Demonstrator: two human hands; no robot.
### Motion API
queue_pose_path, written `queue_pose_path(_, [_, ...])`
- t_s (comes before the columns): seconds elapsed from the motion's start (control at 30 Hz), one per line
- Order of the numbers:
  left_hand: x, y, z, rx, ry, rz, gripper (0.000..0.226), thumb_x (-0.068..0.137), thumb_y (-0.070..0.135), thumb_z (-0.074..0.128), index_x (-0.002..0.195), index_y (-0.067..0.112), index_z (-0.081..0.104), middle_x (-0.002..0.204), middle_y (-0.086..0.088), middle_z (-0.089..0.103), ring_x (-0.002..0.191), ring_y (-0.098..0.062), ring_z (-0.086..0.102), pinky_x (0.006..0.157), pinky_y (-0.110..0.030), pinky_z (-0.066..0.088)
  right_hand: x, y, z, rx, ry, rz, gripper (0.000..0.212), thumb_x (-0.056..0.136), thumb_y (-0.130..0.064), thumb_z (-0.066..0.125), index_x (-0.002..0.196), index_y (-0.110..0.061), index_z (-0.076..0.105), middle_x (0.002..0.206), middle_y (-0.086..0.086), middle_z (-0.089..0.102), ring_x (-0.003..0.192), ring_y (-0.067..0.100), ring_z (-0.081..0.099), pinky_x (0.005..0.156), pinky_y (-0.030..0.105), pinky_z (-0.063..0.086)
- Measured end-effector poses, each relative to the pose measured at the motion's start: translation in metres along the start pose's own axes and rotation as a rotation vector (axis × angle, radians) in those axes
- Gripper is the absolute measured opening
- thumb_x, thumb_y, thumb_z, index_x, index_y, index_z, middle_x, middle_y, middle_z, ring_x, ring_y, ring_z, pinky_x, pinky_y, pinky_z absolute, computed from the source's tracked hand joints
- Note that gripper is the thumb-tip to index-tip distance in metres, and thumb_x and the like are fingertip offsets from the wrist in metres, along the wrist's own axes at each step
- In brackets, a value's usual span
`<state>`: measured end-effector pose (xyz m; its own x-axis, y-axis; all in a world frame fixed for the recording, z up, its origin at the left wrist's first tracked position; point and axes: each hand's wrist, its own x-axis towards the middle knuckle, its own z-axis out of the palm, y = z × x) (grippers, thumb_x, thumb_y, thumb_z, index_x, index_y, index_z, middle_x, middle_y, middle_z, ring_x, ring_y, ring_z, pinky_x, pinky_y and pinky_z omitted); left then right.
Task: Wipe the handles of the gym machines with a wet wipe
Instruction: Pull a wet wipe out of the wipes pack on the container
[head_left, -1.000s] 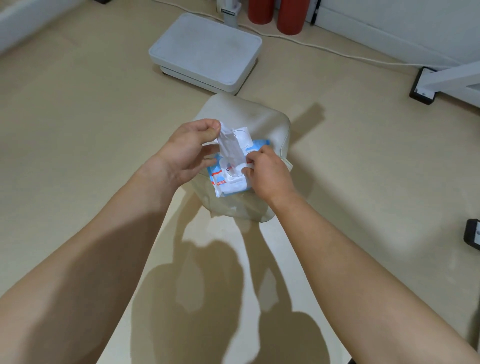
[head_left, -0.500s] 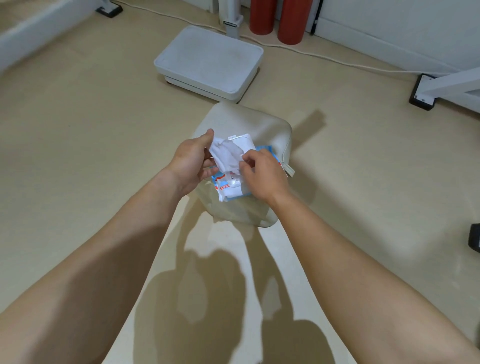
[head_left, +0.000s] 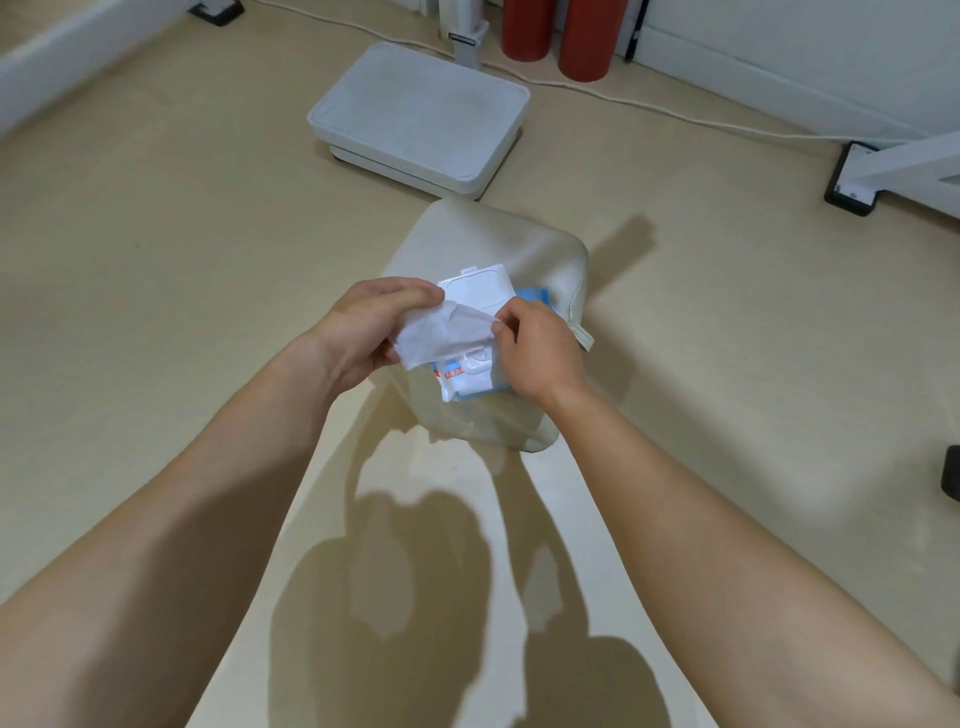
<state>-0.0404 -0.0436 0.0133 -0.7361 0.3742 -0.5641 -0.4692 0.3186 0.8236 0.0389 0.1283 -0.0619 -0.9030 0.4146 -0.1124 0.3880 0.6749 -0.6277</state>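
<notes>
A blue and white wet wipe pack (head_left: 470, 379) lies on a cream padded seat (head_left: 524, 249), its white flip lid (head_left: 478, 283) standing open. A white wet wipe (head_left: 441, 332) is stretched between my two hands just above the pack. My left hand (head_left: 363, 327) pinches the wipe's left end. My right hand (head_left: 535, 345) pinches its right end with thumb and forefinger and covers the pack's right side. No machine handle is in view.
A white flat platform (head_left: 421, 117) sits on the beige floor beyond the seat. Two red cylinders (head_left: 556, 31) stand by the back wall, with a white cable (head_left: 675, 111) running along the floor. A white machine frame with a black foot (head_left: 857, 179) is at right.
The wipe has come out of the pack opening and is now spread sideways between both hands. My right hand moved from holding the pack down to gripping the wipe's end.
</notes>
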Motion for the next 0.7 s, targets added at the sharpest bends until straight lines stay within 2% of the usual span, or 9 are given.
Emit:
queue_pose_path(0.1, [-0.004, 0.004, -0.016, 0.11, 0.028, 0.004, 0.01, 0.09, 0.016, 0.071, 0.1, 0.019, 0.07, 0.068, 0.004, 0.064, 0.048, -0.01, 0.052, 0.045, -0.016, 0.043, 0.002, -0.003, 0.002, -0.084, 0.002, 0.0, 0.015, 0.099, -0.027, 0.049, 0.092, -0.02, 0.06, 0.104, 0.007, 0.061, 0.087, 0.028, 0.058, 0.072, 0.037, 0.047])
queue_pose_path(0.23, [-0.011, 0.012, -0.038, 0.247, 0.066, 0.047, 0.013, 0.089, 0.011, 0.074, 0.094, 0.023, 0.072, 0.067, 0.009, 0.058, 0.059, -0.013, 0.046, 0.055, -0.02, 0.041, 0.003, -0.006, 0.003, -0.126, 0.022, 0.01, 0.018, 0.099, -0.026, 0.046, 0.096, -0.017, 0.061, 0.104, 0.008, 0.06, 0.085, 0.026, 0.056, 0.067, 0.034, 0.041])
queue_pose_path(0.3, [-0.016, 0.02, -0.046, 0.254, 0.104, 0.082, 0.013, 0.089, 0.01, 0.074, 0.091, 0.023, 0.072, 0.066, 0.011, 0.062, 0.063, -0.013, 0.05, 0.058, -0.022, 0.04, 0.003, -0.008, 0.004, -0.142, 0.036, 0.025, 0.018, 0.098, -0.025, 0.046, 0.096, -0.015, 0.062, 0.103, 0.009, 0.06, 0.081, 0.025, 0.053, 0.065, 0.032, 0.038])
queue_pose_path(0.4, [-0.027, 0.039, -0.054, 0.153, 0.094, 0.141, 0.014, 0.091, 0.006, 0.07, 0.091, 0.02, 0.072, 0.067, 0.011, 0.07, 0.064, -0.013, 0.057, 0.058, -0.022, 0.043, 0.003, -0.011, 0.005, -0.172, 0.048, 0.041, 0.017, 0.096, -0.022, 0.046, 0.094, -0.014, 0.061, 0.101, 0.009, 0.06, 0.077, 0.025, 0.049, 0.062, 0.032, 0.034])
queue_pose_path(0.5, [-0.04, 0.061, -0.059, 0.028, 0.068, 0.197, 0.014, 0.093, 0.007, 0.067, 0.094, 0.02, 0.071, 0.07, 0.009, 0.074, 0.058, -0.005, 0.063, 0.049, -0.015, 0.047, 0.003, -0.012, 0.005, -0.188, 0.042, 0.047, 0.016, 0.096, -0.021, 0.046, 0.093, -0.014, 0.06, 0.101, 0.009, 0.06, 0.076, 0.025, 0.048, 0.061, 0.032, 0.033])
queue_pose_path(0.6, [-0.052, 0.08, -0.06, -0.082, 0.036, 0.25, 0.013, 0.094, 0.007, 0.062, 0.095, 0.019, 0.068, 0.066, 0.01, 0.071, 0.054, -0.001, 0.062, 0.046, -0.013, 0.045, 0.003, -0.015, 0.004, -0.183, 0.049, 0.05, 0.016, 0.096, -0.021, 0.046, 0.094, -0.014, 0.061, 0.1, 0.009, 0.058, 0.076, 0.026, 0.047, 0.063, 0.032, 0.036])
queue_pose_path(0.7, [-0.057, 0.085, -0.059, -0.257, -0.021, 0.267, 0.018, 0.093, 0.009, 0.061, 0.087, 0.021, 0.073, 0.068, 0.008, 0.067, 0.053, -0.001, 0.058, 0.043, -0.011, 0.04, 0.0, -0.016, 0.003, -0.208, 0.044, 0.05, 0.015, 0.095, -0.018, 0.046, 0.096, -0.013, 0.061, 0.099, 0.009, 0.056, 0.075, 0.027, 0.046, 0.061, 0.032, 0.034])
